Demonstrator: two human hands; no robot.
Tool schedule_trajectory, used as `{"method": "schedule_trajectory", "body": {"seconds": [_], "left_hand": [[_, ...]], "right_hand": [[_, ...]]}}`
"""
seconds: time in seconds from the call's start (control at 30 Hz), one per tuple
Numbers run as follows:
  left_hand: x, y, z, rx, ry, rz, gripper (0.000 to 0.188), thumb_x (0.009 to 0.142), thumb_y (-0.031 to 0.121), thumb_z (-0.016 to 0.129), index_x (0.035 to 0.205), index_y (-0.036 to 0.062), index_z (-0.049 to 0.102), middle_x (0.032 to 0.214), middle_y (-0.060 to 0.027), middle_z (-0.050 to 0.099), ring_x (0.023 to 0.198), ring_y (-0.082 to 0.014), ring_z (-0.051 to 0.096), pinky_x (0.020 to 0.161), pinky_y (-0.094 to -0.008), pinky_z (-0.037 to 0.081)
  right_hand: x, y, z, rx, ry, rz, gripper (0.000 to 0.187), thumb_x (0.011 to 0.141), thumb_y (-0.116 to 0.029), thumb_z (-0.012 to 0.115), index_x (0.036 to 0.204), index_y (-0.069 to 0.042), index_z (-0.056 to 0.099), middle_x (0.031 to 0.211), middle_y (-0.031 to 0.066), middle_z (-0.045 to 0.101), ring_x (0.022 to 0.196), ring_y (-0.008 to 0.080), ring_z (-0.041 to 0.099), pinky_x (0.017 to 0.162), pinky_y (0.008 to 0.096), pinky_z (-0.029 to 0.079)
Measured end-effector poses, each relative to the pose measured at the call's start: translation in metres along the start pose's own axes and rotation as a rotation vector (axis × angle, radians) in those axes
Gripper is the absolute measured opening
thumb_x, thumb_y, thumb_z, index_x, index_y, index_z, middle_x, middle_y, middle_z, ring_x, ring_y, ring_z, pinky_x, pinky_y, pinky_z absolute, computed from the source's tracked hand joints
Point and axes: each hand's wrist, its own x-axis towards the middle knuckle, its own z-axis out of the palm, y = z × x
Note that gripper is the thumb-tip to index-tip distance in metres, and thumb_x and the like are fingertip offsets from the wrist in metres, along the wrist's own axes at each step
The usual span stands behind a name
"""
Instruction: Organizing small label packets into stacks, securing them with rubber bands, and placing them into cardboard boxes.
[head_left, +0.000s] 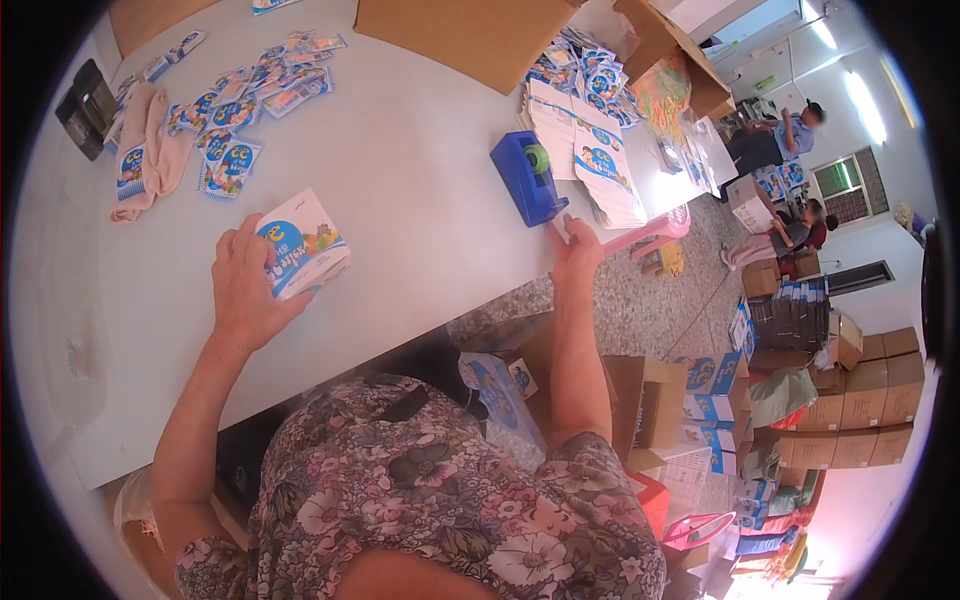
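My left hand (247, 285) grips a small white carton (305, 245) with a blue and orange print, held up over the white table (400, 190). At the front end of a blue tape dispenser (525, 180), my right hand (577, 245) has its fingers closed in a pinch on the tape at the cutting edge. A green core shows in the dispenser. Just behind it lie stacks of flat printed cartons (605, 165). To the far left of the held carton, small printed packets (232, 165) are scattered beside a pink cloth (152, 155).
A dark bottle-shaped container (88, 108) stands at the far left. Cardboard (460, 35) and a heap of packets (597, 75) fill the back. A pink stool (655, 232) is right of the table; stacked boxes (860, 400) and two people (790, 135) are beyond.
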Motion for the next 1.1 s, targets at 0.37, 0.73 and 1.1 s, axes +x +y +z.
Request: {"method": "schedule_trajectory", "body": {"seconds": [0.37, 0.73, 1.1], "left_hand": [[-0.006, -0.003, 0.015, 0.016, 0.115, -0.011, 0.059, 0.057, 0.027, 0.083, 0.100, 0.0061, 0.048, 0.133, -0.0176, 0.041, 0.116, -0.0411, 0.040, 0.091, -0.0525, 0.037], [-0.003, 0.001, 0.004, 0.015, -0.063, -0.135, 0.065, 0.057, 0.024, 0.083, 0.107, 0.0097, 0.046, 0.139, -0.0187, 0.036, 0.121, -0.0415, 0.037, 0.098, -0.0507, 0.034], [-0.006, -0.007, -0.002, -0.039, -0.146, -0.131, 0.068, 0.057, 0.017, 0.078, 0.113, 0.0096, 0.041, 0.140, -0.0186, 0.032, 0.126, -0.0398, 0.033, 0.102, -0.0506, 0.031]], "right_hand": [[-0.109, -0.024, 0.071, -0.304, -0.659, 0.456, 0.006, 0.089, -0.011, 0.061, 0.085, -0.006, 0.061, 0.075, 0.0039, 0.061, 0.060, 0.0072, 0.050, 0.048, 0.0195, 0.033], [-0.205, 0.036, 0.156, -0.245, -1.091, 0.388, 0.013, 0.092, -0.012, 0.062, 0.084, -0.003, 0.060, 0.074, 0.0036, 0.061, 0.062, 0.0079, 0.052, 0.054, 0.0211, 0.040], [-0.189, 0.056, 0.158, -1.065, -1.019, -0.124, 0.024, 0.083, -0.022, 0.073, 0.076, -0.001, 0.064, 0.063, 0.0030, 0.061, 0.053, 0.0093, 0.050, 0.050, 0.0257, 0.042]]}}
